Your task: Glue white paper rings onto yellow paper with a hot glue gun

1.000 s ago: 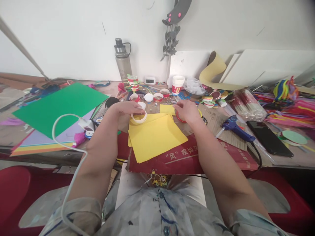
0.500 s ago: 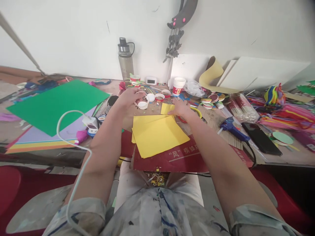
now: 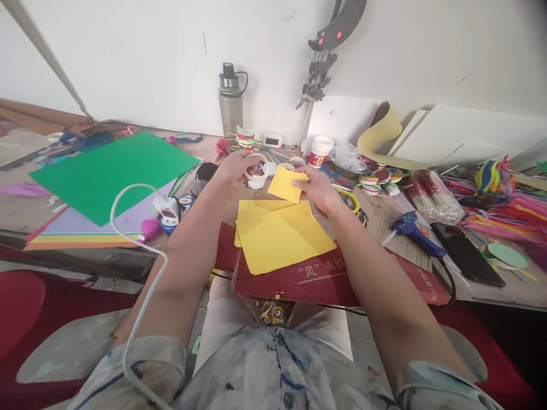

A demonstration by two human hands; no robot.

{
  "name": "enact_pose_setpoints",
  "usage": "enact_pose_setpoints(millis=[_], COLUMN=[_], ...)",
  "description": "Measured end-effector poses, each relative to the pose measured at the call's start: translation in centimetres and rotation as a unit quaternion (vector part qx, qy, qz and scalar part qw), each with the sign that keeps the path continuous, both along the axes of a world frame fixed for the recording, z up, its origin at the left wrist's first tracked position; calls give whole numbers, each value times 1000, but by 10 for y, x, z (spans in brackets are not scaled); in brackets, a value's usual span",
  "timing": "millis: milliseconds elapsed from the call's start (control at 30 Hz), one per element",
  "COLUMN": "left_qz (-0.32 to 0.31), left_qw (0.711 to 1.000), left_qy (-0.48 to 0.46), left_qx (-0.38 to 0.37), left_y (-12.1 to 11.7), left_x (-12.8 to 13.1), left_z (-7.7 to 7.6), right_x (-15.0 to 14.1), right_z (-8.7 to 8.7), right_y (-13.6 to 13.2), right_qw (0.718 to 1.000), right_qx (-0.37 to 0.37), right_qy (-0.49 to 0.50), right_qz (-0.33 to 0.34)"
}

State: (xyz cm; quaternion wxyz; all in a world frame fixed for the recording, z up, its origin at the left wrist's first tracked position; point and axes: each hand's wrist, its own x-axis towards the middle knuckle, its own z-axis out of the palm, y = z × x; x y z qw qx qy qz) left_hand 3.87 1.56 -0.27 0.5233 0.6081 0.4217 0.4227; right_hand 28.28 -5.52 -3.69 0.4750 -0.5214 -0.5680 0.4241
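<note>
My left hand [image 3: 237, 169] pinches a pale ring [image 3: 267, 165], which looks like a band cut from a paper cup, and holds it up over the back of the work area. Between the thumb and fingers of my right hand [image 3: 318, 188] is a small piece of yellow paper [image 3: 282, 184], raised and facing the ring but apart from it. Below both hands, larger yellow paper sheets [image 3: 284, 242] lie overlapped on a red cardboard [image 3: 260, 286]. A short white cup piece [image 3: 256, 182] stands just under the ring.
Green paper [image 3: 115, 173] covers coloured sheets at left, beside a white cable [image 3: 139, 310] crossing my left arm. A bottle [image 3: 231, 108] and paper cup [image 3: 320, 151] stand at the back. At right are yellow tape [image 3: 351, 199], a blue glue gun [image 3: 412, 230] and a phone [image 3: 468, 255].
My right hand has lifted the small yellow paper off the table and moved it left. My left hand has raised the pale ring from among the cup pieces. The view has shifted slightly.
</note>
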Motion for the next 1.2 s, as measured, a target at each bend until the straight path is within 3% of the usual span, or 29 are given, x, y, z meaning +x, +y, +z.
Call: enact_pose_setpoints(millis=[167, 300, 467, 567, 700, 933, 1200], left_qz=[-3, -16, -5, -5, -10, -1, -6], left_qw=[998, 997, 996, 996, 996, 996, 995], left_qy=[-28, -32, -46, -43, -34, -42, -44], left_qx=[-57, -67, -82, -83, -83, -83, -86], left_y=[-2, -2, -5, -6, -7, -9, -7], left_x=[7, 14, 18, 19, 21, 21, 20], left_z=[-5, -9, -9, -9, -9, -7, -10], right_x=[-9, -8, -5, -2, 0, -4, -5], right_z=[-6, -10, -4, -3, -5, 8, 19], right_y=[-11, -14, -21, -23, -20, -27, -37], right_qw=[993, 980, 984, 974, 973, 984, 977], right_qx=[-30, 6, -71, -87, -64, 47, 99], right_qy=[-82, -181, -84, -80, -119, -66, -136], right_qz=[82, 80, 143, 192, 186, 161, 127])
